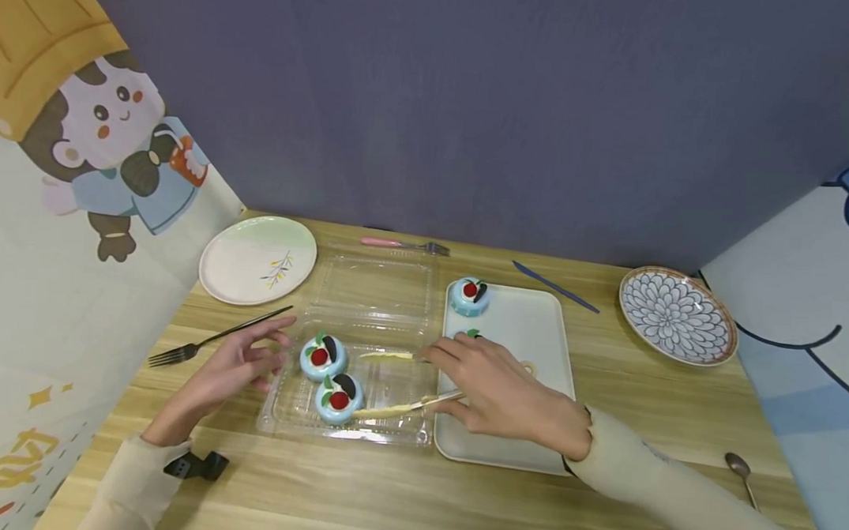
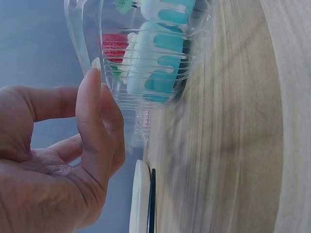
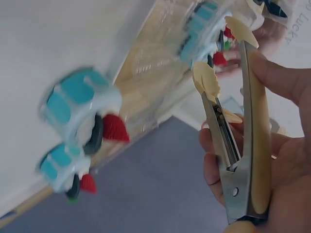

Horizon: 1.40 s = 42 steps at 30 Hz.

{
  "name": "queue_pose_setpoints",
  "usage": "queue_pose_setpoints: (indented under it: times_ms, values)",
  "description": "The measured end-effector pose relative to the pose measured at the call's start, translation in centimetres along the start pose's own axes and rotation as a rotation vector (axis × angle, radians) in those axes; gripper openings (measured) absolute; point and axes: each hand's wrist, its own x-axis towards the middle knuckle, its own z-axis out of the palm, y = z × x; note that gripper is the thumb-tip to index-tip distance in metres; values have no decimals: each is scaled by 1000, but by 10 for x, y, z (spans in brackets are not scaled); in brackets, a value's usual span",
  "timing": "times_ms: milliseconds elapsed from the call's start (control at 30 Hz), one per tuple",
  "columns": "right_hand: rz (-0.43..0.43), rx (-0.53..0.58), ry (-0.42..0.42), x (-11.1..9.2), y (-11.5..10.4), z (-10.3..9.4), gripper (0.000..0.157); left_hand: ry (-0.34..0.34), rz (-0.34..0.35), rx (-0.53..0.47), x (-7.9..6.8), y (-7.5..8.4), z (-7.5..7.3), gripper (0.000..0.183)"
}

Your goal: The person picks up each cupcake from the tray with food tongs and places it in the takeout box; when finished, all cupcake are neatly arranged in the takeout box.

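My right hand [image 1: 497, 387] holds a pair of tongs [image 3: 257, 136] with pale yellow tips. Its two arms stand apart, with nothing between the tips, over a clear plastic container [image 1: 396, 434]. Two blue toy cupcakes [image 1: 338, 399] with red berries and dark cookies sit in the container's left side. On the white tray [image 1: 487, 451] is another blue cupcake [image 1: 469, 298]; a further one [image 3: 80, 102] is mostly hidden under my right hand in the head view. My left hand [image 1: 235, 363], its fingers loosely bent, is at the container's left edge; whether it touches is unclear.
A white oval plate [image 1: 235, 265] lies at the back left, with a dark fork [image 1: 208, 338] in front. Behind the container's lid is a pink-handled fork [image 1: 397, 243]. A blue knife [image 1: 555, 286], patterned bowl [image 1: 678, 316] and spoon [image 1: 739, 466] lie to the right.
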Motion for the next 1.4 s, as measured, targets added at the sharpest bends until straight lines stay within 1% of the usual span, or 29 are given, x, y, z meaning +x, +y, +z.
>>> queue_pose_setpoints:
  times_ms: [133,233,433,567,667,800,900,1100,1400]
  values:
    - [57,-8,41,-8,10,-13,64,-1,-6,-1,0,-1,-1,63]
    - [117,-18,78,-17,20,-20,63,-3,-7,-4,0,0,-1,63]
    - [211,-38,123,-43,46,-28,63,-6,-9,-9,0,1,-1,63]
    - [269,-56,132,-63,62,-28,65,-3,-6,-12,-1,0,-3,63]
    - [313,-70,124,-79,70,-27,65,-4,4,-16,-1,-1,-4,62]
    - [362,-75,108,-100,75,-21,66,-14,8,-21,0,-2,-4,62]
    - [393,-66,109,-111,77,-13,67,-16,6,-26,1,-3,-2,62]
    - [411,-49,113,-119,78,4,68,-16,11,-32,1,-2,-2,63]
    - [386,-43,154,-110,75,18,64,-7,-2,-17,-1,-2,-1,63]
